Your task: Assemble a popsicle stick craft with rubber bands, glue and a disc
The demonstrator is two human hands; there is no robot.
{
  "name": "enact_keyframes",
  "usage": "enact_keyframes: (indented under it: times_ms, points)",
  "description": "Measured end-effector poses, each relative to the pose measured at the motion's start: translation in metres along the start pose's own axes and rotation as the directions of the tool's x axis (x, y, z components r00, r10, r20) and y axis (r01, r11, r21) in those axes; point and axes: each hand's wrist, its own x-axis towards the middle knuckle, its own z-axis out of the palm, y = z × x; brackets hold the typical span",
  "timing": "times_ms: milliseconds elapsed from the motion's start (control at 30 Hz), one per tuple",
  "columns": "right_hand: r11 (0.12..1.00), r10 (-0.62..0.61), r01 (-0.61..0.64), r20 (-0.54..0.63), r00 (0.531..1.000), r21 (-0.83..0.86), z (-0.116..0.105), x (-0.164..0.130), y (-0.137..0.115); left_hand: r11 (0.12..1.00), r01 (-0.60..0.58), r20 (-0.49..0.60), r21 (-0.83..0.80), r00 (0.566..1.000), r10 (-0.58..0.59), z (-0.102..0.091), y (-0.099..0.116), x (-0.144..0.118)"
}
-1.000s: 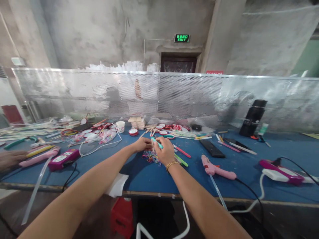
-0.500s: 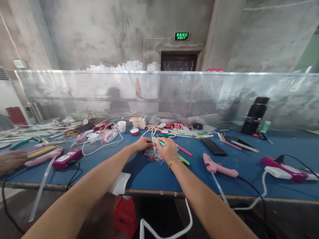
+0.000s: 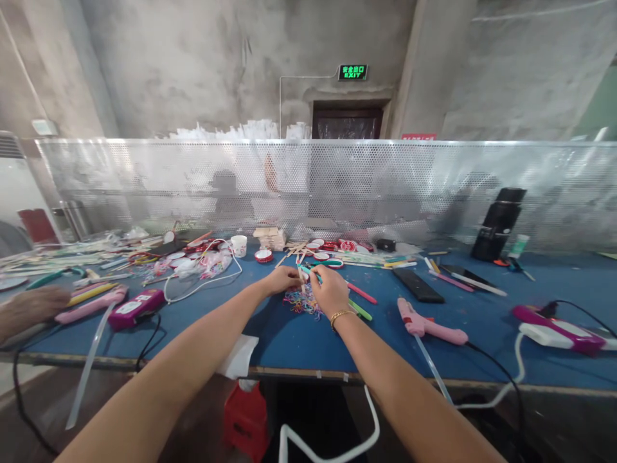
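My left hand (image 3: 283, 280) is closed on a thin, pale wooden craft stick (image 3: 301, 278), held nearly upright over the table. My right hand (image 3: 330, 290), with a gold bracelet at the wrist, is closed round a teal marker pen (image 3: 305, 269). The pen's front end is against or very near the stick; contact is too small to make out. Beneath both hands lies a tangle of multicoloured strings (image 3: 301, 305). A pink pen (image 3: 362, 293) and a green pen (image 3: 361, 310) rest just beyond my right wrist.
On the blue table (image 3: 299, 350), a pink glue gun (image 3: 429, 325) and a black phone (image 3: 418, 285) lie to the right. Wooden sticks (image 3: 270, 238), red tins (image 3: 263, 256) and a paper cup (image 3: 238, 245) stand behind. Another person's hand (image 3: 36, 308) is at far left.
The pen in my right hand now shows less of its length and the fingers have shifted slightly. The other person's hand moved a little rightward. The whole view drifted slightly.
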Motion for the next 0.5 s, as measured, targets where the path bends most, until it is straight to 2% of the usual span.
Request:
enact_keyframes:
  times_ms: [267,500]
  points:
    - [1.000,0.010,-0.010,0.008,1.000,0.000,0.0017,-0.0002,-0.0002,0.999,0.014,0.001,-0.048,1.000,-0.014,0.0011,0.0037,-0.0021]
    - [1.000,0.003,-0.003,-0.023,1.000,0.018,0.0021,-0.0005,0.0010,1.000,0.010,-0.001,-0.015,1.000,-0.010,0.0010,0.0030,-0.0014]
